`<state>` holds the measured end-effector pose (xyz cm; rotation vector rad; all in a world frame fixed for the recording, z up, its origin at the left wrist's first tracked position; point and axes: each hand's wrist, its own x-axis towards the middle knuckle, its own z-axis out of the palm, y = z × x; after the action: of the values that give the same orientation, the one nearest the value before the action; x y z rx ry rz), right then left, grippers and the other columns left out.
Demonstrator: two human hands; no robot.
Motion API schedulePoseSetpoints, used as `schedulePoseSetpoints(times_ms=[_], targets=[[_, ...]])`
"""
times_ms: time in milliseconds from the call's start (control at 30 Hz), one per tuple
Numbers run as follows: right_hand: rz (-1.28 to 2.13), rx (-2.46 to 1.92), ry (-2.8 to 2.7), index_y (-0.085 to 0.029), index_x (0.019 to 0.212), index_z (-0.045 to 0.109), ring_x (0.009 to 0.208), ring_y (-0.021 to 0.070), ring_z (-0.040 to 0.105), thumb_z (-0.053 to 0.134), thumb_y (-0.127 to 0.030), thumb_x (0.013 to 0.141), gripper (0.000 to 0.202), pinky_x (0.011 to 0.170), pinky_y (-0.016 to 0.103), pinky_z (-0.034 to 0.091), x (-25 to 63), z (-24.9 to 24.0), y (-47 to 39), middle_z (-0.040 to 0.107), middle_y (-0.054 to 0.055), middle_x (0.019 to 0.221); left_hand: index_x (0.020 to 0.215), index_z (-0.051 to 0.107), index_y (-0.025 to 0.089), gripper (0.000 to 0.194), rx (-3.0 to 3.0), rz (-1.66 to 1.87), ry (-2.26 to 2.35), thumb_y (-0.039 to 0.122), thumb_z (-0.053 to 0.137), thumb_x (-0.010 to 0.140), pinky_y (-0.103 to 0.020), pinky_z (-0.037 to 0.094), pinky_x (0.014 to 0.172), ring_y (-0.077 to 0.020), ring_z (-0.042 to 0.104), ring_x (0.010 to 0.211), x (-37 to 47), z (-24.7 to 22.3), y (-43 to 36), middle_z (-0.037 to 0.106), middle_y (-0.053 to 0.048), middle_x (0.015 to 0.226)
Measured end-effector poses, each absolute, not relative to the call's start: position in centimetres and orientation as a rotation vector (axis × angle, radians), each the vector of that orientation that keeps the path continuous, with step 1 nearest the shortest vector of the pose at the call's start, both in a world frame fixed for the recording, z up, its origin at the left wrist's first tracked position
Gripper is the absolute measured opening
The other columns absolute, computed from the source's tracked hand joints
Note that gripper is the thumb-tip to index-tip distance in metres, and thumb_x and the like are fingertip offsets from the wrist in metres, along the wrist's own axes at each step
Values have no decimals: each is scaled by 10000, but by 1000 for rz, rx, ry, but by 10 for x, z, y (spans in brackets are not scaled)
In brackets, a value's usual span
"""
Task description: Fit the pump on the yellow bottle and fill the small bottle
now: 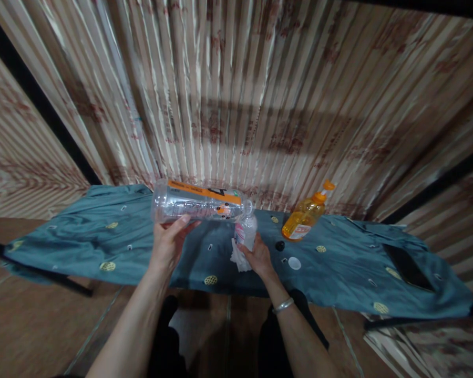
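My left hand is wrapped round a large clear plastic bottle with an orange and black label. That bottle lies tipped on its side in the air, its mouth pointing right. Just under its mouth stands a smaller clear bottle with some pink on its label, and my right hand grips it low down. The two bottle necks are close together; I cannot tell whether they touch. A crumpled white tissue lies at the small bottle's base, beside my right fingers.
On the blue-green cloth an orange dish soap bottle stands to the right. Nearer lie a black cap and a white round lid. A dark phone rests at far right. A pleated curtain hangs behind.
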<state>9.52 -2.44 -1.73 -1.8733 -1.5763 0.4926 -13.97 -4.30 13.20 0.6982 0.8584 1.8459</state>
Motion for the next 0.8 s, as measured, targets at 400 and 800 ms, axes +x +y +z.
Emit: schedulePoseSetpoints(times_ms=[400, 800], targets=[[507, -1865, -1600, -111, 1443, 633, 1245, 343, 802, 762, -359, 971, 548, 1063, 394, 609, 96, -15, -25, 822, 202, 1303, 766, 710, 203, 535, 714, 1839, 856, 297, 1063, 377, -335, 700, 644, -187, 749, 713, -137, 138, -45, 791, 12, 780], [459, -1866, -1597, -139, 1441, 631, 1222, 354, 805, 773, -373, 947, 564, 1026, 412, 621, 96, -19, -24, 832, 190, 1269, 904, 753, 220, 553, 735, 1841, 849, 318, 1052, 448, -380, 695, 708, -216, 760, 765, -141, 128, -42, 797, 1, 837]])
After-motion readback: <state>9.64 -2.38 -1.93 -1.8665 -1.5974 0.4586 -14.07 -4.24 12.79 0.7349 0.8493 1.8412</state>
